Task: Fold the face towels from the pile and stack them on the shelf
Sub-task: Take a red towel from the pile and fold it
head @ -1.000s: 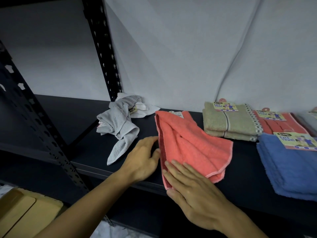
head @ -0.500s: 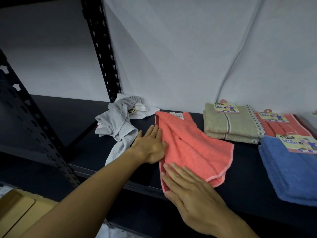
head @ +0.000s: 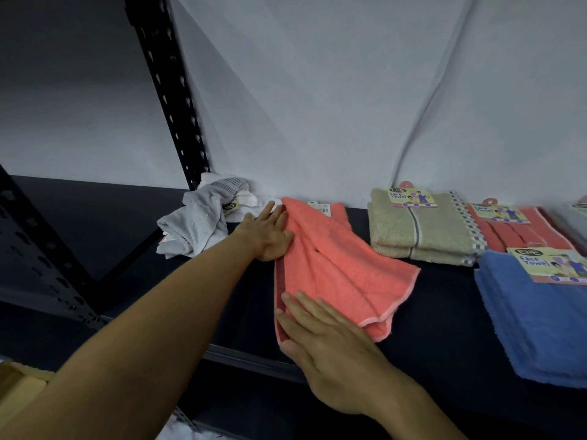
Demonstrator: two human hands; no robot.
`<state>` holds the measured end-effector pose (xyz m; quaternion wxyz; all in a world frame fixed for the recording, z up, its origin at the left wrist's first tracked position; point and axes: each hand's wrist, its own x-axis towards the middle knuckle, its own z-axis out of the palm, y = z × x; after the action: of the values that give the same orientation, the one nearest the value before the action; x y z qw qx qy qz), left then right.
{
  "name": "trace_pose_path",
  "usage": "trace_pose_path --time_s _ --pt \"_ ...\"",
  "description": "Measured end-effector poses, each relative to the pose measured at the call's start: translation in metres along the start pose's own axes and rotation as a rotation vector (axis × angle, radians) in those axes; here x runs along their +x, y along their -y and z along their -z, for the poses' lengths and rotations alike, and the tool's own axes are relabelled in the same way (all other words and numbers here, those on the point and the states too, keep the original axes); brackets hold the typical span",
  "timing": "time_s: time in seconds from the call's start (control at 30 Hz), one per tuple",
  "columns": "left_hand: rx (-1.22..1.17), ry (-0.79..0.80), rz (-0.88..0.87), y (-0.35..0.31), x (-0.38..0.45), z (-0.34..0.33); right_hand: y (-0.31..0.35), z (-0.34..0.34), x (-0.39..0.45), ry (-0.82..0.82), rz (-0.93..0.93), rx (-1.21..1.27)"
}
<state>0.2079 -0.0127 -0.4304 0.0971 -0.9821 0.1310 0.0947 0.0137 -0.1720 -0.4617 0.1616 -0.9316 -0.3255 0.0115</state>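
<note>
"ENE Face Towel" card on beige towel (head: 422,228); same on blue towel (head: 536,315)

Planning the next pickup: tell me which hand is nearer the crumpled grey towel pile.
Left. The left hand lies flat on the coral terry towel's far edge, beside the crumpled grey towel pile; the right hand presses the towel's near corner, farther away.

A coral towel (head: 336,268) lies half-folded on the dark shelf (head: 438,315), with the left hand (head: 270,235) flat on its far left edge and the right hand (head: 330,347) flat on its near corner. Crumpled grey and white towels (head: 203,217) sit to the left; folded beige (head: 416,228), coral-red (head: 521,230) and blue (head: 540,322) towels lie to the right.
</note>
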Motion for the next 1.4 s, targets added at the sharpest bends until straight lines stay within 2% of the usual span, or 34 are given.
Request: trace_pose_path --time_s 0.1,0.2,0.37,0.5,0.57,0.63,0.67,0.73,0.77,0.8,0.83,0.9,0.93,1.0,1.2,1.4 --pt "-0.015 -0.010 -0.005 0.005 0.011 -0.002 0.002 -0.011 0.001 -0.074 -0.060 -0.096" --pt "-0.013 -0.027 -0.008 0.008 0.017 -0.003 0.009 -0.020 0.000 -0.072 -0.136 -0.086" --pt "0.044 -0.037 0.013 0.007 0.022 -0.004 0.014 -0.032 -0.002 -0.117 -0.158 -0.147" --pt "0.135 -0.140 0.069 0.003 0.022 -0.002 0.014 -0.025 -0.007 -0.073 -0.119 -0.155" --pt "0.242 -0.229 0.066 0.001 0.015 0.001 0.019 -0.009 -0.011 -0.083 -0.063 -0.069" --pt "0.301 -0.300 0.047 -0.003 0.000 0.008 0.016 0.006 -0.017 -0.147 -0.010 0.166" --pt "0.263 -0.331 0.035 -0.004 -0.012 0.012 0.012 0.011 -0.022 -0.229 -0.028 0.244" --pt "0.062 -0.383 -0.003 -0.010 -0.045 0.020 -0.004 0.018 -0.034 -0.603 -0.144 0.230" --pt "-0.063 -0.393 -0.023 -0.014 -0.064 0.021 -0.016 0.023 -0.038 -0.772 -0.264 0.199" --pt "-0.175 -0.403 -0.046 -0.020 -0.086 0.018 -0.028 0.031 -0.040 -0.856 -0.428 0.178" --pt "-0.257 -0.422 -0.077 -0.025 -0.108 0.013 -0.039 0.037 -0.041 -0.850 -0.604 0.164" --pt "-0.341 -0.511 -0.157 -0.036 -0.151 -0.005 -0.061 0.050 -0.036 -0.641 -0.902 0.129" --pt "-0.353 -0.560 -0.187 -0.039 -0.166 -0.016 -0.068 0.056 -0.032 -0.538 -0.979 0.145" --pt "-0.339 -0.627 -0.223 -0.043 -0.184 -0.038 -0.076 0.061 -0.024 -0.445 -1.034 0.191" --pt "-0.324 -0.675 -0.280 -0.047 -0.194 -0.070 -0.083 0.067 -0.009 -0.361 -1.134 0.115" --pt "-0.423 -0.660 -0.293 -0.043 -0.199 -0.082 -0.091 0.071 -0.004 -0.395 -1.192 0.262"
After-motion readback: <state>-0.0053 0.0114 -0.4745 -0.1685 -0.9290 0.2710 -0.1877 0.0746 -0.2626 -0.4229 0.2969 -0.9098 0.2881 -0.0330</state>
